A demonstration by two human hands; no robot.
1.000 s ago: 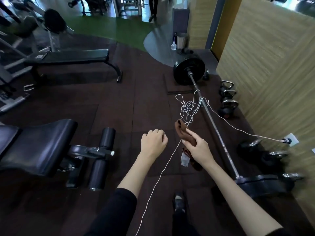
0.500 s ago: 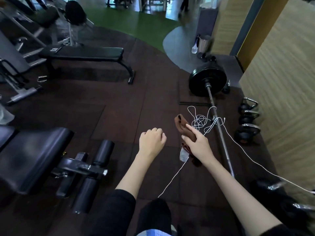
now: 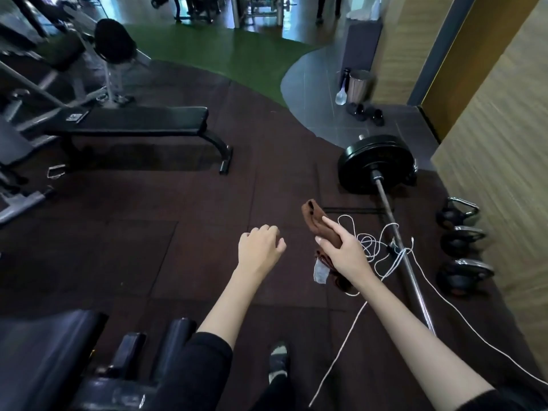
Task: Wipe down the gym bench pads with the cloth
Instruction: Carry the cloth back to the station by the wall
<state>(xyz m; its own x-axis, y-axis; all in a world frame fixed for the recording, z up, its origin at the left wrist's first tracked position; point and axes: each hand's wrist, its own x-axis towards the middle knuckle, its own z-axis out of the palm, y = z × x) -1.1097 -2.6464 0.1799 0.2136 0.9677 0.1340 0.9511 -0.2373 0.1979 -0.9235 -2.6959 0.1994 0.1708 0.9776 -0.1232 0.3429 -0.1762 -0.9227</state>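
Floor: dark rubber tiles [image 3: 148, 247], green turf beyond, wood-look wall to the right.
Flat bench [image 3: 133, 121]: long black pad on a steel frame, well ahead and to the left. The surface looks like smooth vinyl. Judged firm and heavy enough to take wiping pressure without shifting.
Near bench [image 3: 50, 351]: black padded seat at lower left, roller pads [image 3: 175, 342] just beside it. Closest pad to the person.
Barbell [image 3: 376, 164]: lying on the floor at right, plate at the far end.
Kettlebells [image 3: 462, 241]: three in a row near the wall.
Cord [image 3: 373, 247]: white, looped loosely over the bar and trailing past the right forearm. Possible snag.
Cloth [image 3: 318, 221]: brown, bunched, held in the air over the floor and touching neither bench. A pale tag hangs below it.
Right hand [image 3: 341, 250]: grips the cloth, forefinger laid along its top.
Left hand [image 3: 261, 247]: fingers loosely curled, holding nothing, near the right hand.
Handling (judgement): the cloth looks light, limp and soft, nothing fragile. Pinched as it is, little of it would meet a pad. Better spread flat under the palm, edges tucked in.
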